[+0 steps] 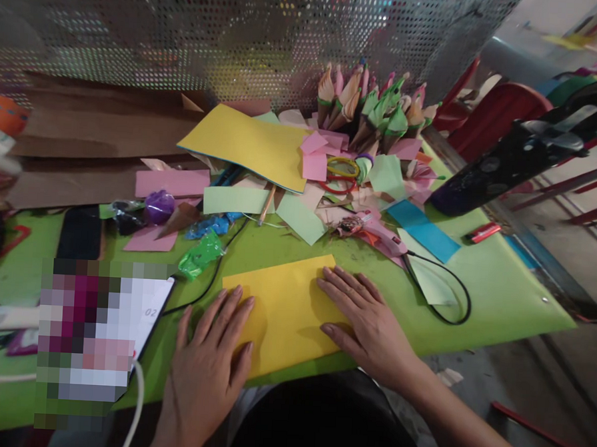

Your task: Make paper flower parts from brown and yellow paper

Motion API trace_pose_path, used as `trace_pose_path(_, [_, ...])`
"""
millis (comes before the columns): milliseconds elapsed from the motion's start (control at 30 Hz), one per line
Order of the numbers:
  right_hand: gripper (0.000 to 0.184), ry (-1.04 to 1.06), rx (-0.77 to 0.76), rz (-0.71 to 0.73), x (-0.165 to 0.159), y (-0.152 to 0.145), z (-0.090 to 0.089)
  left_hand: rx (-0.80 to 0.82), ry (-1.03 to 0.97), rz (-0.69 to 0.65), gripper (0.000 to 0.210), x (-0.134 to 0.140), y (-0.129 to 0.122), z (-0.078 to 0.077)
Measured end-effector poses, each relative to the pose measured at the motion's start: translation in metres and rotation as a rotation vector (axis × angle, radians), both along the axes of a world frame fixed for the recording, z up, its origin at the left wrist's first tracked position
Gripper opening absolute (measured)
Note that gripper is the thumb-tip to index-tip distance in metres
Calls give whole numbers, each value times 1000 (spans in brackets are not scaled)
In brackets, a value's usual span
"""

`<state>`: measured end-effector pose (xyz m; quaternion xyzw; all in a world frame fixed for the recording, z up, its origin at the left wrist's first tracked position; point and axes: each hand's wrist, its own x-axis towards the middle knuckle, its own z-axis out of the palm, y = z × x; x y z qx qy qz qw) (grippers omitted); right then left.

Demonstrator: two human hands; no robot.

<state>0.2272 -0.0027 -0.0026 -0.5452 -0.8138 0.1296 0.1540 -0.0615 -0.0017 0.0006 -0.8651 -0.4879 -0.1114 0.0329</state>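
A yellow sheet of paper [286, 316] lies flat at the near edge of the green table, its surface smooth. My left hand [216, 349] rests on the sheet's left side, fingers spread and pointing away from me. On its right side lies my right hand [351, 313], also flat with the fingers stretched out and the thumb apart. Neither hand grips anything. Just beyond the sheet are a pink glue gun [378, 234] with a black cord and a green plastic-wrapped item [201, 253].
Behind are another yellow sheet [247, 144], pale green and pink paper pieces, and a cluster of paper cones [374, 111]. A tablet or phone [148, 309], partly pixelated, stands left. A dark bottle-like object [481, 180], blue paper strip [423, 230] and red lighter [484, 233] are right.
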Motion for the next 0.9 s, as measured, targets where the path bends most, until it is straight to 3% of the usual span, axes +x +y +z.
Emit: trace_pose_path(900, [58, 0, 22, -13, -1, 0, 1, -3, 18, -21, 57, -1, 0, -1])
